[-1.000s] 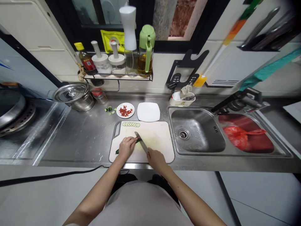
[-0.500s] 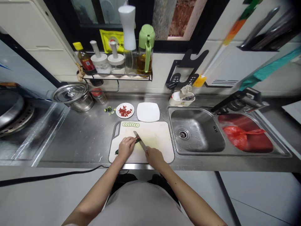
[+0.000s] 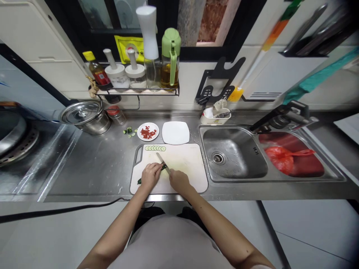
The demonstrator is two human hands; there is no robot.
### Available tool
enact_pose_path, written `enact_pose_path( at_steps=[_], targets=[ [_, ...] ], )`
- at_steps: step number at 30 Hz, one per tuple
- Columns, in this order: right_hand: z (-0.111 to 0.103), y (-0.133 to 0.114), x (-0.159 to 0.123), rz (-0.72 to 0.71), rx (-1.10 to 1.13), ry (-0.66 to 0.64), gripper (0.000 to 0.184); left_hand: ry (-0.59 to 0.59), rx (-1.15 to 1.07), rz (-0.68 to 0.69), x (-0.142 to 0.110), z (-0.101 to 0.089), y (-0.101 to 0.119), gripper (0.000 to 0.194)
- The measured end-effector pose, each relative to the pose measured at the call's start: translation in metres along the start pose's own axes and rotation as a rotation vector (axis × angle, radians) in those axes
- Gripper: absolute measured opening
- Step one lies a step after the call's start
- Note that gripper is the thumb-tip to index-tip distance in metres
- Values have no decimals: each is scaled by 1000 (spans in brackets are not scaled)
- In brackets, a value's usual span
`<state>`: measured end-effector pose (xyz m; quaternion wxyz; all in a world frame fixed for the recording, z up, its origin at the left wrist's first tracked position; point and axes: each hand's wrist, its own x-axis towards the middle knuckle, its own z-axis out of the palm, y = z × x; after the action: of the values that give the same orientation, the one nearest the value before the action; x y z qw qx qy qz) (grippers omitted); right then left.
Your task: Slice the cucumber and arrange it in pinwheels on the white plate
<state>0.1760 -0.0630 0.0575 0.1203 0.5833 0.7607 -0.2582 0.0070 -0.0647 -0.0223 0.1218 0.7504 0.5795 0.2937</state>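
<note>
Lower centre of frame, I saw cucumber [image 3: 139, 181] on board [image 3: 193, 160], pinched under left hand [image 3: 150, 176], fingers bunched; right hand [image 3: 180, 182] wrapped round knife [image 3: 160, 158]. Blade near left fingertips: rolling cucumber could've caused cut.

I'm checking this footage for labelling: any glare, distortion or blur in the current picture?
Head view: bright reflections in the sink basin; head view: yellow-capped bottle leaning outward, likely lens distortion; head view: upper-right utensils soft, near a dark corner; head view: knife small but distinguishable.
</note>
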Motion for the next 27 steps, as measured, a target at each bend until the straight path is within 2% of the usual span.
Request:
enact_pose_path(
  at_steps=[18,27],
  targets=[
    [3,-13,29,-19,27,31,33,5,19,2,-1,-1,1,23],
    [10,-8,22,-12,19,57,31,-7,9,3,-1,0,0,23]
  ],
)
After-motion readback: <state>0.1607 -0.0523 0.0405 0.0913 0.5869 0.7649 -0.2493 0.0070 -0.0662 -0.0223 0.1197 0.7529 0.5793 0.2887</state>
